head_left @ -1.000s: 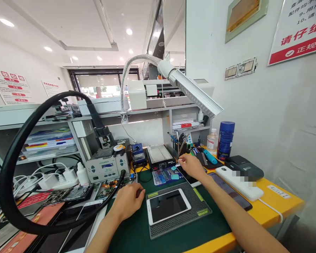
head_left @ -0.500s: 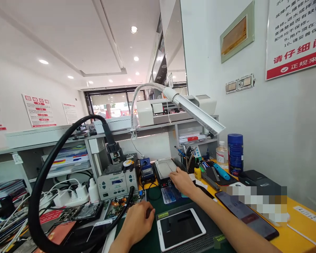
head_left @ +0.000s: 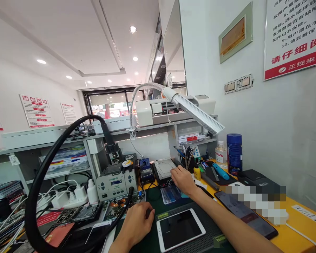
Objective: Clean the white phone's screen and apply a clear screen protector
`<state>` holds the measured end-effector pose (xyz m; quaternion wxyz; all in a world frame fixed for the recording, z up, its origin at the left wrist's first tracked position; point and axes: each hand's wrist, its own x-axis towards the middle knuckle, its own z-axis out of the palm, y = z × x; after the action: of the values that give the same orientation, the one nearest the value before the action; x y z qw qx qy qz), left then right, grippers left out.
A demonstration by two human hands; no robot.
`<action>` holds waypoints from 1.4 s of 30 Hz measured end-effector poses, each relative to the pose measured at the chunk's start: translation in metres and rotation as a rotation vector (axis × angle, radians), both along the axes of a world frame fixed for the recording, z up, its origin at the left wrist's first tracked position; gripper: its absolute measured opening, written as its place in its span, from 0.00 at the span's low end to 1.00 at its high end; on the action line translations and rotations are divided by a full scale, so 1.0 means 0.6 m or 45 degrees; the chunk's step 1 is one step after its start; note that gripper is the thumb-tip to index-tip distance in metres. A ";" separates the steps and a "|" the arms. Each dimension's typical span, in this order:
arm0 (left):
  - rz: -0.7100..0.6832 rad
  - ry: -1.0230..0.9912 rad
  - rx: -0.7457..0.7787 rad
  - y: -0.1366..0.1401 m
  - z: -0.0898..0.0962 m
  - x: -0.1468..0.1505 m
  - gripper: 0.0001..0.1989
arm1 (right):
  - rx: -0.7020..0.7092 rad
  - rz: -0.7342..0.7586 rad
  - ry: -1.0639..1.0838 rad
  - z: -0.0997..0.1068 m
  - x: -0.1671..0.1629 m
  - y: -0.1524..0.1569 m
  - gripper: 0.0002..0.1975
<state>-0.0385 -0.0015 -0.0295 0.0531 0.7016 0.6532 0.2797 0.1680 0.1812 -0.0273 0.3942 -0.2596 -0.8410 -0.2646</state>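
My right hand reaches forward to the right front corner of a flat heating plate with a pale top. Its fingers are stretched out and bent at the tips, at the plate's edge beside the front panel. On the dark perforated mat, a white-framed tablet or large phone lies face up with a black screen. Just left of it, my left hand rests with its fingers curled in; whatever is inside them, if anything, is hidden.
A thick black hose loops across the left side. A grey soldering station stands behind a circuit board. On the right lie a dark phone and a blue-handled tool, near a blue can. A lamp hangs above.
My right hand has shifted very slightly at the plate's corner, its fingers lying a little flatter. The view has turned a touch to the right. My left hand and the white device stay put.
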 end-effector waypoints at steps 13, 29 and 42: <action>-0.118 -1.056 -0.008 0.004 0.030 0.016 0.26 | 0.210 0.353 0.235 0.037 0.010 -0.085 0.11; -0.136 -1.774 0.164 0.000 0.049 -0.005 0.20 | -0.277 0.681 0.320 0.034 -0.022 -0.175 0.15; -0.176 -1.782 0.115 0.007 0.040 0.004 0.21 | -0.974 0.534 0.565 0.030 -0.035 -0.193 0.11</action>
<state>-0.0359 0.0024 -0.0053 0.4492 0.3985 0.4072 0.6882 0.1469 0.0653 -0.0091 0.4852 -0.2610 -0.8077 0.2101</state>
